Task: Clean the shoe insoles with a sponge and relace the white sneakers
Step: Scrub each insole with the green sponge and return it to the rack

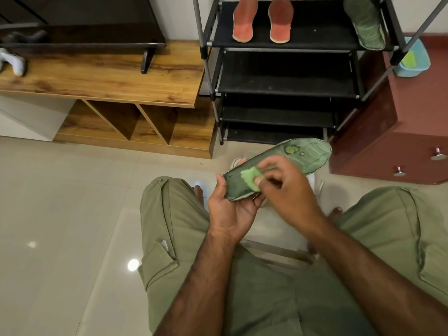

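Green insole (291, 158): held above the lap over the tiled floor, heel end in the left hand, toe end pointing toward the shoe rack (286, 88).

Rack: black, four shelves counted. Top shelf carrying three more insoles: two red insoles (244, 20) side by side, plus a second green insole (364, 23) at the right end. Total insoles: four.

White sneakers (315, 180): on the floor below the held insole, mostly hidden; count unclear.

Left hand (230, 212): palm up, fingers under the heel end, thumb at its left edge, gripping.

Right hand (288, 187): motion-blurred, fingers curled, pinching one green sponge (251, 178) against the insole's upper face.

Water drops (292, 149): a few on the toe half, one clearly larger.
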The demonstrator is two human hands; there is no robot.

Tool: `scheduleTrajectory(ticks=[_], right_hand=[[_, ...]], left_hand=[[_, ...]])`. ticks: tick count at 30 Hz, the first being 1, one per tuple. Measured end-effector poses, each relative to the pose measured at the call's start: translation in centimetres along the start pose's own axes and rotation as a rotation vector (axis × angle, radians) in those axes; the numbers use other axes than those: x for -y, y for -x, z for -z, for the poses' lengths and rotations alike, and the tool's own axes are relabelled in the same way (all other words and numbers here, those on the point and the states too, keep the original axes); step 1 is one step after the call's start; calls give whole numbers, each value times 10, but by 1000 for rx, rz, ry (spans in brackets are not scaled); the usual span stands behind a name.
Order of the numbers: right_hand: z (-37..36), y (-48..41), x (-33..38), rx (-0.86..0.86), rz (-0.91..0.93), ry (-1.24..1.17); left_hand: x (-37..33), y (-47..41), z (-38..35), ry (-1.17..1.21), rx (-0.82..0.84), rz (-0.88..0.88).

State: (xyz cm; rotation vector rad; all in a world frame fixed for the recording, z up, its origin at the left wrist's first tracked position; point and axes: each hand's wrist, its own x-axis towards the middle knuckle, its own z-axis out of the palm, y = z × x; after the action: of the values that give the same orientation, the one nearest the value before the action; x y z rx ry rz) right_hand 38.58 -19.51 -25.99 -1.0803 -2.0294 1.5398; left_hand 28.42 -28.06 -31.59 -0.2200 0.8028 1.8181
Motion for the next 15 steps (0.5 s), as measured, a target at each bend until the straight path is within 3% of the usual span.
scheduleTrajectory(ticks=[3,7,11,15], right_hand=[[13,-9,3,-26,-171,-352],[18,-10,1,109,-211,-402],[18,-14,-1,78,-120,-372],[16,-22,-2,-221,-6,-32]], left_hand=[[2,2,0,-20,23,-3],[2,0,1,-45,29,27],[2,0,1,-49,38,34],[1,0,1,-46,29,46]])
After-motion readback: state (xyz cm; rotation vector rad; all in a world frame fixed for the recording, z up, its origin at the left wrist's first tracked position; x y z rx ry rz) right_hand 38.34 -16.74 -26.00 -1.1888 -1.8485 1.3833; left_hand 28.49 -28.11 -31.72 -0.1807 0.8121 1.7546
